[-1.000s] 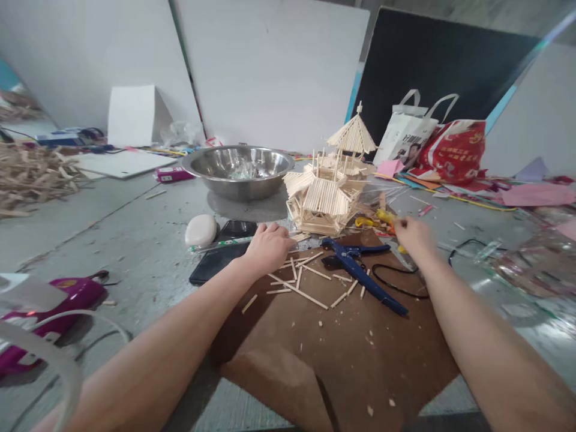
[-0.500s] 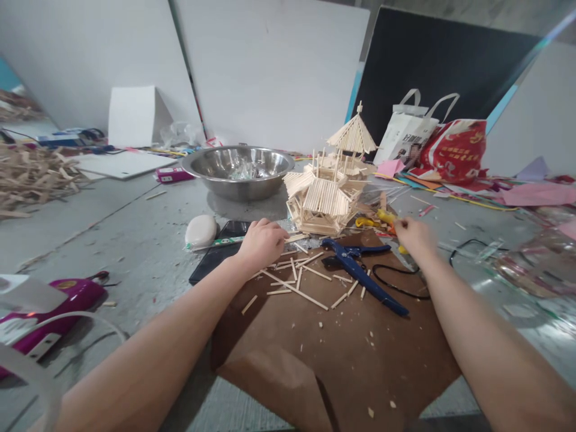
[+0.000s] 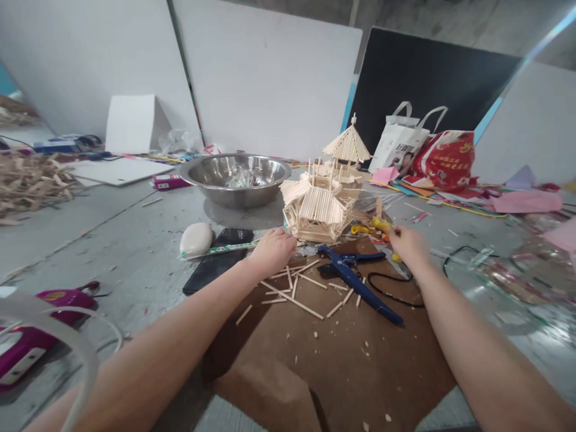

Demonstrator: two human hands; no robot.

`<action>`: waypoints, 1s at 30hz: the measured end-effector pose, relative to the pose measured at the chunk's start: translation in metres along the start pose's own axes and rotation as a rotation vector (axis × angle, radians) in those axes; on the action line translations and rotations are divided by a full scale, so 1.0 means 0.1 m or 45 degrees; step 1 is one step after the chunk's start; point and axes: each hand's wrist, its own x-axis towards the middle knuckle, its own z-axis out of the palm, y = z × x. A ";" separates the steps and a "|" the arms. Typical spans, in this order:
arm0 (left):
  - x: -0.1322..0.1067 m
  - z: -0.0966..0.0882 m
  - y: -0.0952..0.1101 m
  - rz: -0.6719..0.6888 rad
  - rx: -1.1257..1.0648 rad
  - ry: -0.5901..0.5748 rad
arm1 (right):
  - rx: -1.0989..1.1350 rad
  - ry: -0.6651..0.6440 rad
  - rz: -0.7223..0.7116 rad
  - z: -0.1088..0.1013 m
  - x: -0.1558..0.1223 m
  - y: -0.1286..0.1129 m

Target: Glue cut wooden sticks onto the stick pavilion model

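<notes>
On brown mat | left hand (image 3: 272,251) fisted over sticks (image 3: 292,288) | right hand (image 3: 407,243) pinching yellow tool (image 3: 381,224)

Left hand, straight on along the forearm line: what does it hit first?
Probably the stick-built model house. The left hand rests by the loose sticks on the brown sheet, knuckles aimed up and right at the model's base. Depth is unclear; the gap looks small.

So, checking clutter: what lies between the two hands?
Head view: between left hand and right hand, blue-handled pliers and loose wooden sticks on brown cardboard.
</notes>
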 end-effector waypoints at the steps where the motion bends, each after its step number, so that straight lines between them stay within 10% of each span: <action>1: 0.01 -0.02 0.00 -0.081 -0.063 0.025 | 0.001 -0.005 0.001 0.00 0.00 0.00; 11: 0.23 -0.16 -0.03 -0.577 -1.324 0.314 | 0.002 -0.052 0.010 0.03 0.03 0.00; 30: 0.47 -0.14 -0.04 -0.965 -1.458 0.357 | 0.022 -0.032 -0.033 0.00 -0.01 -0.01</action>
